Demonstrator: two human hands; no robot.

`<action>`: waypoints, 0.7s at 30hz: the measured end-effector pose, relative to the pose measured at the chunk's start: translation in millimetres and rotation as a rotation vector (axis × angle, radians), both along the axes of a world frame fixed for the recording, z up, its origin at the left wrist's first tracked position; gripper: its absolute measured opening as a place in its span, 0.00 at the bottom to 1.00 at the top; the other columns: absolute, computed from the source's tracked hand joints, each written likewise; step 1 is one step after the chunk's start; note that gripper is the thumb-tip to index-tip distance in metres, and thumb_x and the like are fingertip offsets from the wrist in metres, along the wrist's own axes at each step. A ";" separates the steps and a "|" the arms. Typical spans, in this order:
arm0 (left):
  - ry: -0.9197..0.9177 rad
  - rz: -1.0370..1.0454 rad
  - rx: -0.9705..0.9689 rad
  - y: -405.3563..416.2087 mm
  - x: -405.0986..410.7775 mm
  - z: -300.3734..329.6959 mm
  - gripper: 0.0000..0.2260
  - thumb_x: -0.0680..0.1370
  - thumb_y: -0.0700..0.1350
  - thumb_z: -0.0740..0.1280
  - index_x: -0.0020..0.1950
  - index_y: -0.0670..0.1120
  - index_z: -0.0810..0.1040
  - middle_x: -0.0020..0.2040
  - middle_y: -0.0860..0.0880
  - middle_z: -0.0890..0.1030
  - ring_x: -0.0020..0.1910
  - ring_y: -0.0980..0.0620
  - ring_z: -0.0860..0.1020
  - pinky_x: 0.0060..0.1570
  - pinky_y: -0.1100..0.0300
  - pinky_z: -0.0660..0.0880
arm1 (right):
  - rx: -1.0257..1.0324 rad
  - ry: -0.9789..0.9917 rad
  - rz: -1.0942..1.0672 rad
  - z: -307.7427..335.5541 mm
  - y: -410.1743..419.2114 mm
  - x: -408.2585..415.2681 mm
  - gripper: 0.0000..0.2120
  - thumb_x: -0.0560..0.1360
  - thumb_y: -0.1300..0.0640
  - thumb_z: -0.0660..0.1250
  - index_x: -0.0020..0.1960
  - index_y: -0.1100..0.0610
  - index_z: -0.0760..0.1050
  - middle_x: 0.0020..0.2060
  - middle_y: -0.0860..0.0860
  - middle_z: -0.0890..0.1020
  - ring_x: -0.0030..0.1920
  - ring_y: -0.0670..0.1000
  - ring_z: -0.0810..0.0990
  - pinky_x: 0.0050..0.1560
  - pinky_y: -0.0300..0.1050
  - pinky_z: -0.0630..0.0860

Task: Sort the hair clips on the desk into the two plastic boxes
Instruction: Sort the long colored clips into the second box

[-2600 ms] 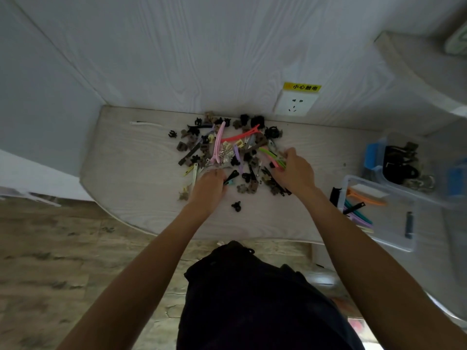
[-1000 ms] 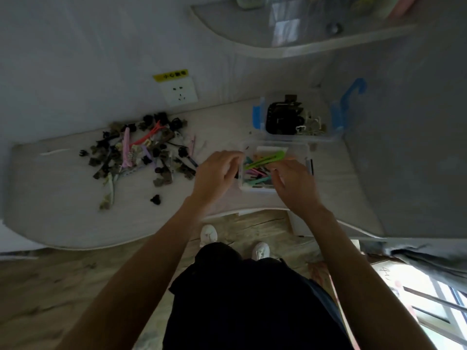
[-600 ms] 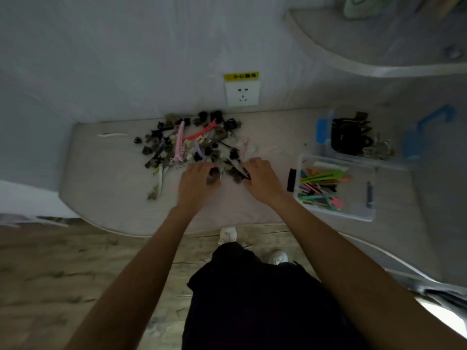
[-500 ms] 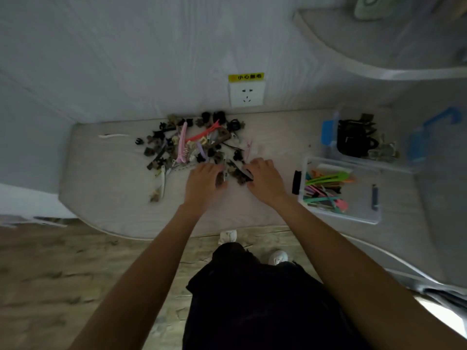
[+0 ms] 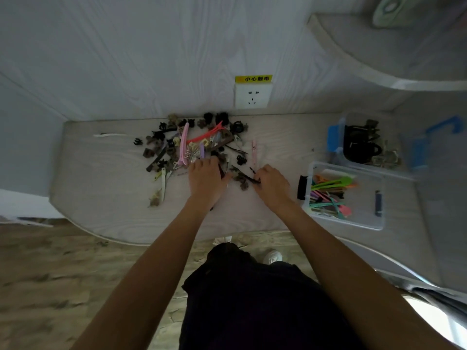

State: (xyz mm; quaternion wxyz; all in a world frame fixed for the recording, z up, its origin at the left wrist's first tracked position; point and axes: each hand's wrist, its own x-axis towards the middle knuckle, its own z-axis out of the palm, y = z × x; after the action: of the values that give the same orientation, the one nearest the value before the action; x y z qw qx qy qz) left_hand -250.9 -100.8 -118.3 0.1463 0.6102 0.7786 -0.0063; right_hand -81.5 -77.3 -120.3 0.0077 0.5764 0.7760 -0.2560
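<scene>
Two hands at the clip pile (image 5: pixel 194 145) on the desk (image 5: pixel 106 188), left hand (image 5: pixel 205 180) curled, grip unclear, right hand (image 5: pixel 271 184) pinching a thin black clip (image 5: pixel 249 176), two boxes (image 5: pixel 364 215) nearby.

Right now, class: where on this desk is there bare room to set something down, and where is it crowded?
Bare: the desk's left end, beside the clip pile, and the strip between pile and boxes. Crowded: the pile, where both hands work, and the right end, taken by the two boxes.
</scene>
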 end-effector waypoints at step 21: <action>-0.318 0.115 0.160 -15.5 -13.7 11.1 0.08 0.80 0.41 0.57 0.53 0.38 0.72 0.43 0.41 0.76 0.39 0.42 0.75 0.38 0.51 0.69 | 0.021 0.089 -0.070 12.7 14.0 13.2 0.08 0.78 0.62 0.56 0.54 0.64 0.70 0.53 0.61 0.72 0.48 0.60 0.74 0.43 0.47 0.67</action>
State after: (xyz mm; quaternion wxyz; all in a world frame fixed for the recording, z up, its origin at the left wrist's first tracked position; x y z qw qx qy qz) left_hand -264.7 -116.3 -107.2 0.2188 0.5675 0.7774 0.1604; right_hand -68.3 -63.2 -107.7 -0.0419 0.5911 0.7577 -0.2732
